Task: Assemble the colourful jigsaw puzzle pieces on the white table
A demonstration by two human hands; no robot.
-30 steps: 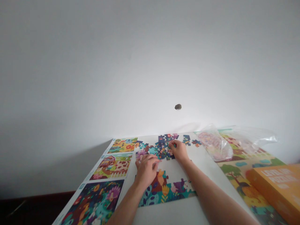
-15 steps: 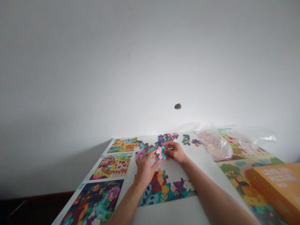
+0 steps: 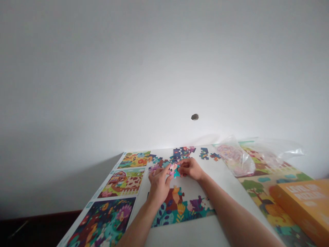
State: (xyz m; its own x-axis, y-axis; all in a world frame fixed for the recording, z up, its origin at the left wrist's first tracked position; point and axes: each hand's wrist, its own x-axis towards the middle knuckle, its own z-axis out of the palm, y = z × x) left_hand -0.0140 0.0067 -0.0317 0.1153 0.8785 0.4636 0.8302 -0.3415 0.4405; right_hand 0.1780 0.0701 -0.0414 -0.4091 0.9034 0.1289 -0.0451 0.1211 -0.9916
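My left hand (image 3: 159, 185) and my right hand (image 3: 191, 168) meet above the white table (image 3: 216, 181), with their fingertips pinching a pink and teal jigsaw piece (image 3: 174, 169) between them. Its exact shape is partly hidden by my fingers. Just beyond my hands lie loose dark blue and multicoloured puzzle pieces (image 3: 181, 152). Nearer me, below my wrists, rests a joined puzzle section (image 3: 181, 211) with flowers and leaves.
Three printed picture sheets, including a farm scene (image 3: 120, 181), line the table's left side. On the right are a clear plastic bag (image 3: 235, 157), a large illustrated puzzle sheet (image 3: 264, 188) and an orange box (image 3: 303, 206). A white wall with a small hole (image 3: 194, 117) stands behind.
My hands have come closer together and lifted the pink and teal piece off the pile. The piece now sits between both hands. The other pieces and sheets stay put.
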